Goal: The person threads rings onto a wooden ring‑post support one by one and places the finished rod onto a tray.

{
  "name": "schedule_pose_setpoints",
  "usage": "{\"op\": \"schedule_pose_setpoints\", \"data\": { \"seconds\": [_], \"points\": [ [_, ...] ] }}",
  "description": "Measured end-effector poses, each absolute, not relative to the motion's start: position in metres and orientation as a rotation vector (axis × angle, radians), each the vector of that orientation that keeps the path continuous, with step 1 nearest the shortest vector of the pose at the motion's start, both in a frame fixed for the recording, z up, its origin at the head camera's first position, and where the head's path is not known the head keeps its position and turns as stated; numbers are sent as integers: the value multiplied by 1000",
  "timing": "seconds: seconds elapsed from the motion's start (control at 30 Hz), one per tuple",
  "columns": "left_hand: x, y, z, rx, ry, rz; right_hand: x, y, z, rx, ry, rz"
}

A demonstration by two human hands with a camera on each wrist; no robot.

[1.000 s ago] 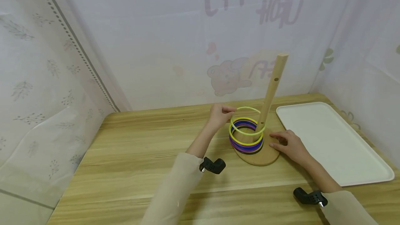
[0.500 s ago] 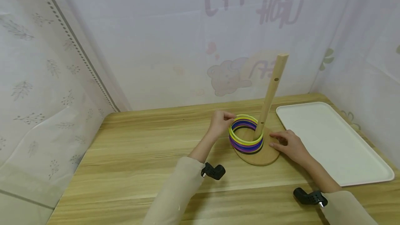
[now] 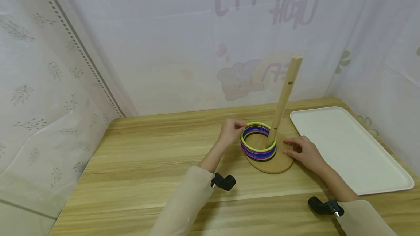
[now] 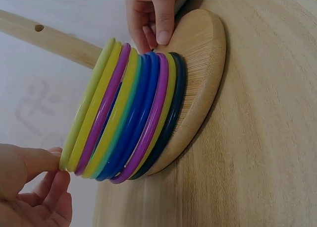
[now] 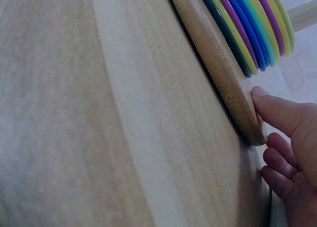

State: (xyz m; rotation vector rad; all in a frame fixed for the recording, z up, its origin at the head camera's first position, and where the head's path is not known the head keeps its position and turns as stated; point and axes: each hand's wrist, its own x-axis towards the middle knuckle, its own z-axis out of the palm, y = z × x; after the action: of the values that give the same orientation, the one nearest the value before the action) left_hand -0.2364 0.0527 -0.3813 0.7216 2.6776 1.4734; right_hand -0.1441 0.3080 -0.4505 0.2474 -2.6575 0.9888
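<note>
Several thin coloured rings (image 4: 143, 118), dark, yellow, purple, blue and teal, are stacked around a wooden post (image 3: 284, 97) on a round wooden base (image 3: 279, 164). Topmost lies a light yellow-green ring (image 4: 87, 105), resting on the yellow one below. At the stack's far left side, my left hand (image 3: 229, 130) pinches that top ring between thumb and fingers. My right hand (image 3: 305, 154) holds the right edge of the base, its thumb (image 5: 277, 108) on the upper face and its fingers curled at the rim. The post leans to the right in the head view.
A white rectangular tray (image 3: 347, 148) lies on the wood-grain table (image 3: 157, 163), right of the base and partly behind my right forearm. Printed curtains (image 3: 170, 46) hang at the back and both sides. Black camera mounts (image 3: 224, 182) sit on both wrists.
The light yellow-green ring has come down with my left hand from above the stack onto its top. My right hand has stayed at the edge of the base.
</note>
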Motion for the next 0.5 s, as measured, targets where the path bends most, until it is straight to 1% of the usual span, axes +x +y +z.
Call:
{"op": "schedule_pose_setpoints", "data": {
  "seconds": [0.33,0.5],
  "points": [
    [-235,49,-375,711,2691,1470,-144,308,-450,238,-2665,998],
    [-227,56,-356,828,2591,1501,-144,307,-448,242,-2660,990]
  ]
}}
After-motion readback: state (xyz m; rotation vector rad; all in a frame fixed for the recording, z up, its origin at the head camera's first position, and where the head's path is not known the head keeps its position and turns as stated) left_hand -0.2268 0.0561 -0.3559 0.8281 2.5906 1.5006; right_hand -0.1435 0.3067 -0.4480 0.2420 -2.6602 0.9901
